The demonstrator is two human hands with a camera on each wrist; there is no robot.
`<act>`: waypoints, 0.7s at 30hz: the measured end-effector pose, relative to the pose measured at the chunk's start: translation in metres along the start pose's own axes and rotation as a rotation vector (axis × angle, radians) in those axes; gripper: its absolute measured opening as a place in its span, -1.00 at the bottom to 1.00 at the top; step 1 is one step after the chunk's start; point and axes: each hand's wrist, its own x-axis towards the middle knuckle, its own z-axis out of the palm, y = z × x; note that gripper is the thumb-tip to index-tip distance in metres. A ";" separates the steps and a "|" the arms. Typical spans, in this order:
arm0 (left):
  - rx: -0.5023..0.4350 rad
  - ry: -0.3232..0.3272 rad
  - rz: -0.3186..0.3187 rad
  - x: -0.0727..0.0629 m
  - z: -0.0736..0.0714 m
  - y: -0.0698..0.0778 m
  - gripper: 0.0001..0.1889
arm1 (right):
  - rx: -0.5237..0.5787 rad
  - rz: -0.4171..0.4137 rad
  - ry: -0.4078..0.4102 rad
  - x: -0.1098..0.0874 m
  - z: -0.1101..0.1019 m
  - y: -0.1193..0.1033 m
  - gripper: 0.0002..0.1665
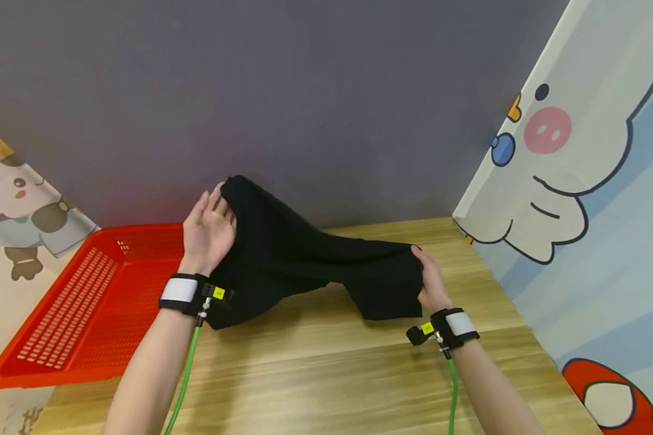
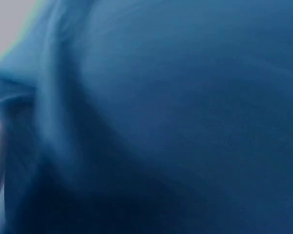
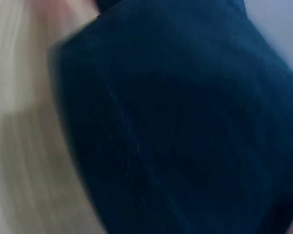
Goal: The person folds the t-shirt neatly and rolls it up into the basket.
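A black garment [image 1: 283, 254] with a stitched hem is stretched between both hands above the wooden table; its exact kind is unclear. My left hand [image 1: 209, 235] is raised at its upper left corner, palm towards the head camera. The thumb stands away from the cloth, and the other fingers reach partly behind the fabric, their tips hidden. At the opposite end, my right hand [image 1: 432, 281] grips the garment's edge, thumb along the near side and fingers out of sight. Looking bluish, the garment [image 2: 185, 107] fills most of the left wrist view. Its hem stitching shows on the garment [image 3: 175, 122] in the right wrist view.
A red plastic basket [image 1: 95, 350] with slotted walls stands at the left, partly behind my left forearm. Behind the wooden table [image 1: 326, 374] rises a grey wall [image 1: 326, 109]. Cartoon-printed panels [image 1: 604, 241] border the right side.
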 end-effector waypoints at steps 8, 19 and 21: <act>1.574 0.110 -0.227 -0.017 -0.038 -0.042 -0.13 | -0.383 0.085 0.266 -0.001 -0.024 0.006 -0.19; 1.869 0.050 -0.671 -0.067 -0.078 -0.062 -0.38 | -0.267 -0.003 0.140 -0.009 -0.054 -0.001 -0.79; 1.869 0.034 -0.693 -0.070 -0.080 -0.064 -0.38 | -0.267 -0.007 0.136 -0.009 -0.055 -0.002 -0.77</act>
